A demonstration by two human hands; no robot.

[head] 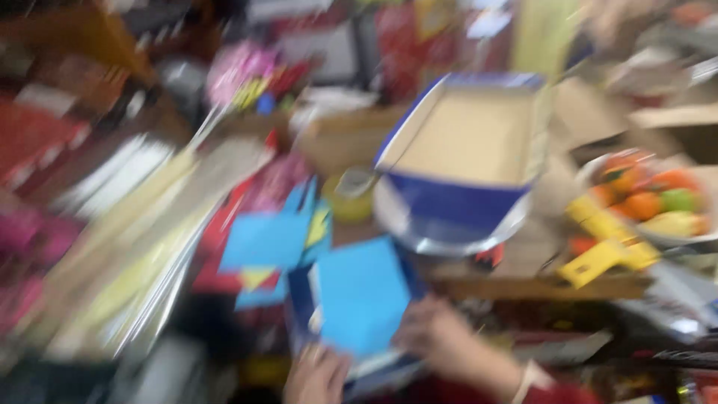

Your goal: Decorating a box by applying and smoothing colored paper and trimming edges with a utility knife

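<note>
Though the whole view is smeared by motion, two hands show at the bottom edge. The left hand (315, 376), cut off by the frame, touches the lower edge of a blue sheet of paper or card (361, 293); whether its fingers close on the sheet cannot be told. The right hand (436, 334), wrist in a dark red sleeve (557, 393), lies against the sheet's right edge with fingers curled toward it, though the blur hides how firm that hold is. The sheet rests on a darker blue shape whose kind is hard to make out. Just left lie more blue sheets (268, 241) over red and yellow pieces. Farther back, an open blue box (465, 166) with a tan inside stands tilted near the front edge of a wooden counter (538, 287). At the counter's right end sits a bowl (647, 196) of orange, green and yellow shapes, beside yellow tags (604, 251). Beyond, only colour patches show.
</note>
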